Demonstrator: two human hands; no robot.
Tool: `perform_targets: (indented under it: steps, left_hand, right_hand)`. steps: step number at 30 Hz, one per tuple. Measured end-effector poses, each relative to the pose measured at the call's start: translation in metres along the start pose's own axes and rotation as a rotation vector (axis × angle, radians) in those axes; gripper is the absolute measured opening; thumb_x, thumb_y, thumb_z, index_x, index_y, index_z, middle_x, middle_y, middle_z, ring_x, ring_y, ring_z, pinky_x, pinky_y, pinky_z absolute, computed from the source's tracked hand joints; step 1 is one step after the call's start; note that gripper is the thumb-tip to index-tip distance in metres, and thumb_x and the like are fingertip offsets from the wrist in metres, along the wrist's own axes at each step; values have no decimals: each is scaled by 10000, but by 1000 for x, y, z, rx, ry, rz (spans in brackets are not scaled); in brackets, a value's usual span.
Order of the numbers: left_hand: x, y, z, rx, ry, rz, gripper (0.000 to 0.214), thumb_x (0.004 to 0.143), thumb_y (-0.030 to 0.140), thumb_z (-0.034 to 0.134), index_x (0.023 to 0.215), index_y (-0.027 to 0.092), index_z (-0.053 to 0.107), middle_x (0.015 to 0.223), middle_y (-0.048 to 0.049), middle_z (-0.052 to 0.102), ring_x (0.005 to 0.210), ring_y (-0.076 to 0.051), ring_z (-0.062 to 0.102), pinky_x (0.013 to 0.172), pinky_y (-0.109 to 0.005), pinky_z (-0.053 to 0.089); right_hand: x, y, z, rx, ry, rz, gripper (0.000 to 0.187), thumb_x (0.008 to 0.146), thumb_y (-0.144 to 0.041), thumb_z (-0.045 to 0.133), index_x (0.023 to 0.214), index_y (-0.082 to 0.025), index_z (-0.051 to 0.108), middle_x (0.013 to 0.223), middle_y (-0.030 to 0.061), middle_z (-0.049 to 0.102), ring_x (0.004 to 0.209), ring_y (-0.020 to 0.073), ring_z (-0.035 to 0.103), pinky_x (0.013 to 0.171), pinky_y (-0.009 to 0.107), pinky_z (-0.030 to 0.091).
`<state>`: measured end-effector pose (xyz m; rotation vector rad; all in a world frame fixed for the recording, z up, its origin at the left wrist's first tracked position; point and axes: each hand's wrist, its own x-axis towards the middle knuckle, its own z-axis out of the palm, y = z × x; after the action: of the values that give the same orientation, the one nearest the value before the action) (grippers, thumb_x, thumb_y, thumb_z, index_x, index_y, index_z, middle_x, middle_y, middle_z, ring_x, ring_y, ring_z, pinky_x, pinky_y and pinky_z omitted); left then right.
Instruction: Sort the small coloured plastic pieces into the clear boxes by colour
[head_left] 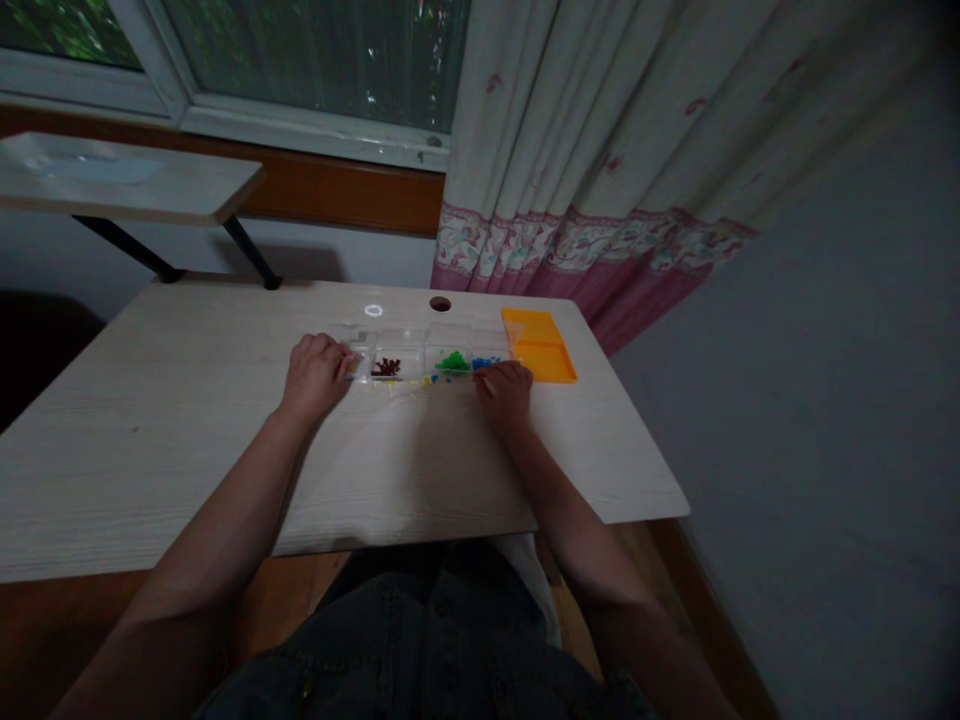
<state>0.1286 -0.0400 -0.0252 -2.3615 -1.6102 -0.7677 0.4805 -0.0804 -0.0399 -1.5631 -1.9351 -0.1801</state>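
Two clear plastic compartment boxes with raised lids stand side by side on the table. At the left box [406, 366], my left hand [313, 372] has its fingers curled and closed over the left end; what they hold is hidden. Small dark brown pieces [386, 367] lie in that box. The right box [430, 364] has small green pieces [453, 361] and blue pieces [484, 362]. My right hand [507, 388] is closed at its front right corner, beside the blue pieces, its fingertips hard to make out. Loose yellow pieces [405, 382] and a few blue ones lie in front.
An orange two-part tray [541, 348] lies right of the boxes. Behind them is a round hole [440, 304] in the pale table [390, 450]. A raised shelf [187, 185] on black legs stands at the back left. A curtain [570, 230] hangs behind the table, and a wall [810, 380] is at the right.
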Motion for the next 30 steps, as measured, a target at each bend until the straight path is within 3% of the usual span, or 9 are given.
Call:
perform_targets:
  steps: [4,7,16,24,30]
  left_hand:
    - [0,6,-1,-60,3,26,323,971,365,456,925,168,707,926,-134,629,926,-296,527,844,-461,439]
    - [0,16,-2,-107,-9,74,303,969,354,468,937,171,708,918,-127,630,928,-289,535,857,-447,435]
    - [-4,41,-1,-194,-106,217,310,985,372,476,936,175,710,918,-105,637,934,-257,550,884,-418,443]
    - [-5,38,2,-192,-146,230,278,972,350,495,972,194,724,947,-98,638,961,-256,549,887,-415,443]
    - [-4,34,0,-184,-161,264,259,960,321,506,991,193,729,944,-99,632,943,-260,539,853,-407,438]
  right_hand:
    - [4,10,0,-41,205,200,214,954,-345,555,948,-240,741,1004,79,704,1044,257,542,951,429,335]
    - [6,17,1,-68,252,259,211,942,-354,563,926,-252,747,1013,77,684,1032,262,520,907,418,338]
    - [8,38,6,-58,168,337,210,928,-306,568,909,-236,764,1021,90,655,1042,269,487,889,416,333]
    - [6,43,10,-85,194,288,211,915,-304,581,855,-238,772,937,88,676,970,261,493,811,386,335]
    - [5,38,9,-108,162,283,224,936,-312,558,945,-239,770,985,87,686,990,260,498,817,385,334]
